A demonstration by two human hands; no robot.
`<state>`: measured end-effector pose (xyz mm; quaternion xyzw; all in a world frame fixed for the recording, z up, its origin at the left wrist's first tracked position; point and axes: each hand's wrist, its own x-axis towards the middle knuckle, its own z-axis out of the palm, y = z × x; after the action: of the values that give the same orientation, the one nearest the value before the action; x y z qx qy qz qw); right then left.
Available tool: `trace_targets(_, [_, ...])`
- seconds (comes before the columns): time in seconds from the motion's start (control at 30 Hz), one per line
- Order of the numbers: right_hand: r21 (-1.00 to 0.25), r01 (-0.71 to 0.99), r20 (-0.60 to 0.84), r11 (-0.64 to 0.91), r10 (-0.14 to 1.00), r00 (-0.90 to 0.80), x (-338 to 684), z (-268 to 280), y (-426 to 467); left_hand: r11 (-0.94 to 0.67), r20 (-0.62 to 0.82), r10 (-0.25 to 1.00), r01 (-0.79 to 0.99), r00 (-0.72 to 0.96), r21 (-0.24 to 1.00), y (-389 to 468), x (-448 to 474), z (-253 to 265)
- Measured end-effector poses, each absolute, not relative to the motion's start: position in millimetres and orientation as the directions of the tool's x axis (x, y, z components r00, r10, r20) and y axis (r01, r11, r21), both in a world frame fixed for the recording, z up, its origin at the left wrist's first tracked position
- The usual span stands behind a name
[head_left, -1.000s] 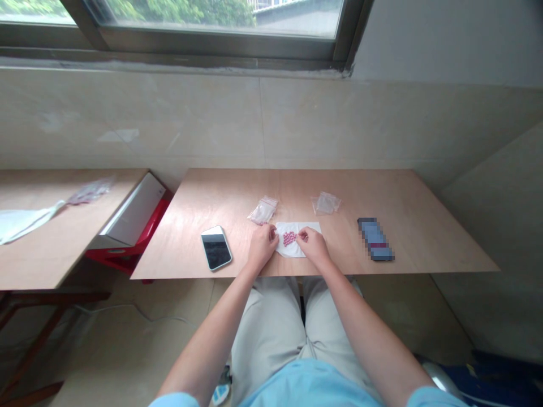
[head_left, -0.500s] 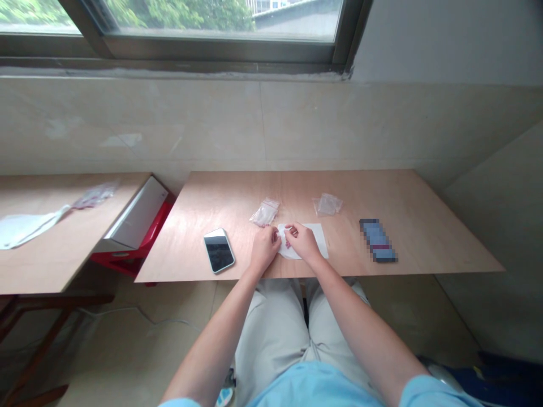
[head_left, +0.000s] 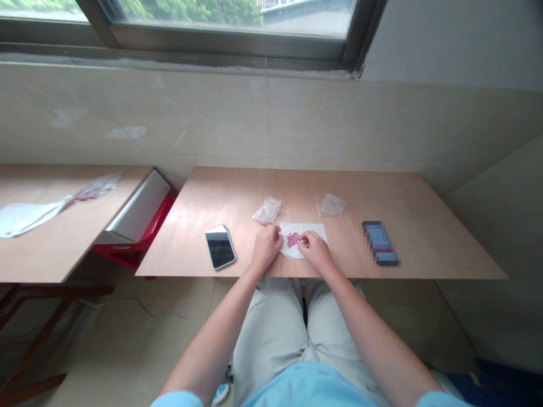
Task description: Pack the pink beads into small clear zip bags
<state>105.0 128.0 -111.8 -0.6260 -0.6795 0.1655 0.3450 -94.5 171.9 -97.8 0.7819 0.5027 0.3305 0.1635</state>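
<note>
Several small pink beads [head_left: 292,239] lie bunched on a white sheet [head_left: 314,228] near the table's front edge. My left hand [head_left: 268,245] rests at the sheet's left edge, its fingers curled together; whatever it holds is too small to make out. At the right of the beads, my right hand [head_left: 316,250] is closed in a pinch just over the sheet. I cannot make out what is between its fingertips. Beyond my left hand lies a clear plastic bag [head_left: 267,210] with some pink showing at its near edge.
Other clear bags [head_left: 330,204] lie farther back on the wooden table [head_left: 382,192]. A phone [head_left: 220,247] is on the left, and a pixelated dark device [head_left: 380,243] on the right. Across a gap stands a second table [head_left: 42,263], with a red stool [head_left: 144,244] between.
My right hand has moved right, away from my left, uncovering more of the pink beads. My left hand stays at the sheet's left edge. The camera view has shifted slightly.
</note>
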Motion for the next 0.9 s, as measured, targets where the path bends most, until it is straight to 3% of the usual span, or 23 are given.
trace_targets(0.53, [-0.626, 0.767, 0.261, 0.145, 0.965, 0.031, 101.5, -113.7, 130.6, -0.437, 0.343, 0.897, 0.675, 0.278, 0.594, 172.1, -95.3, -96.1])
trace_targets(0.9, [-0.74, 0.666, 0.275, 0.096, 0.946, 0.17, 84.3, -97.3, 135.1, -0.438, 0.346, 0.897, 0.671, 0.276, 0.599, 172.8, -94.9, -97.4])
